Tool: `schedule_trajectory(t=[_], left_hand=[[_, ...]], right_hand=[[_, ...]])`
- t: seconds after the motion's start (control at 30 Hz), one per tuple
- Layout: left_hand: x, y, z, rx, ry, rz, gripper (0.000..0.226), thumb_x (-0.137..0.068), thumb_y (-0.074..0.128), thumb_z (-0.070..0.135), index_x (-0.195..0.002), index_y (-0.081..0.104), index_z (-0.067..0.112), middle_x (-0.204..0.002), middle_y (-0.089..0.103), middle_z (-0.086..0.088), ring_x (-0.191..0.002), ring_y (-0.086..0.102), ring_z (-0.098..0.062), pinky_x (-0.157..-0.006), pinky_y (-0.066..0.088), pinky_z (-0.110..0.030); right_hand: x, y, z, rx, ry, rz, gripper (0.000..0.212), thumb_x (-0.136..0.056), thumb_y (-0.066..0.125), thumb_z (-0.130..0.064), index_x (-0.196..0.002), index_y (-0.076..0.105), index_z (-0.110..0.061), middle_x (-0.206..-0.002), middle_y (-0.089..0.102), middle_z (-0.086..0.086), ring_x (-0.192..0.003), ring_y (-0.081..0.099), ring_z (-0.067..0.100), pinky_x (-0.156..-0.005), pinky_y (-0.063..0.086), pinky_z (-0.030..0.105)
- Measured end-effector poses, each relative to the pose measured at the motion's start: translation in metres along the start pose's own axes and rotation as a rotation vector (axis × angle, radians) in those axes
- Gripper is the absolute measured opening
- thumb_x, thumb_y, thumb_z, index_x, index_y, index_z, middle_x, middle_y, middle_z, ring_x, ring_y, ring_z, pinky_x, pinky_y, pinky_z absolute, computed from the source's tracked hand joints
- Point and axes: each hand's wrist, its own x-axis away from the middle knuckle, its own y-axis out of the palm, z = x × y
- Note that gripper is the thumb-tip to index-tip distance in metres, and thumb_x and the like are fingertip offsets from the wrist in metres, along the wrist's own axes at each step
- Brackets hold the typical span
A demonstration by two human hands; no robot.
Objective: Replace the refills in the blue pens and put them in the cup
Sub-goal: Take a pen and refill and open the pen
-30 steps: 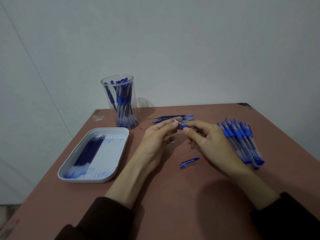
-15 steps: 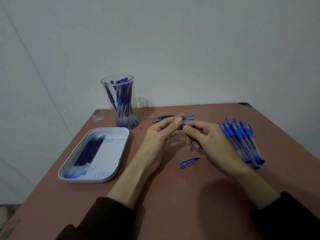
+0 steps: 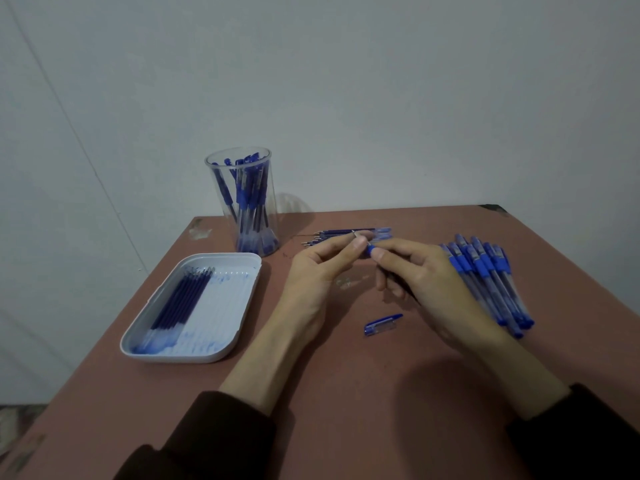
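Pen [image 3: 370,251] with blue rubbery grip in curled right hand [image 3: 426,278], left hand [image 3: 318,275] pinching its slim tip, clear cylindrical cup [image 3: 219,199] behind

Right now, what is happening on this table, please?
A person is working on one blue pen: the right hand grips its blue grip, the left hand pinches its tip end. A loose cap lies on the table near the hands. A pile of pens waits at the right, loose refills lie beyond the hands, a white tray holds more, and the clear cup holds many pens.
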Motion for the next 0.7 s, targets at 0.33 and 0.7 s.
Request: schedule_trajectory(t=[0.33, 0.7], left_hand=[[0.010, 0.006, 0.013, 0.168, -0.043, -0.200, 0.019, -0.078, 0.056, 0.016, -0.075, 0.076, 0.014, -0.083, 0.063, -0.006, -0.071, 0.067, -0.009, -0.065, 0.053, -0.020], [0.000, -0.003, 0.000, -0.351, -0.065, -0.006, 0.024, -0.089, 0.062, 0.017, -0.113, 0.067, 0.015, -0.091, 0.071, 0.004, -0.071, 0.064, 0.001, -0.071, 0.050, -0.017]], right_hand=[[-0.001, -0.007, -0.005, -0.590, 0.373, -0.333, 0.030, -0.087, 0.044, -0.022, -0.079, 0.068, -0.005, -0.050, 0.035, 0.003, -0.039, 0.016, 0.007, -0.037, 0.016, 0.019], [-0.008, -0.007, 0.003, -0.342, 0.208, 0.080, 0.028, -0.097, 0.042, -0.023, -0.092, 0.066, -0.009, -0.056, 0.045, 0.000, -0.040, 0.028, 0.008, -0.040, 0.020, 0.021]])
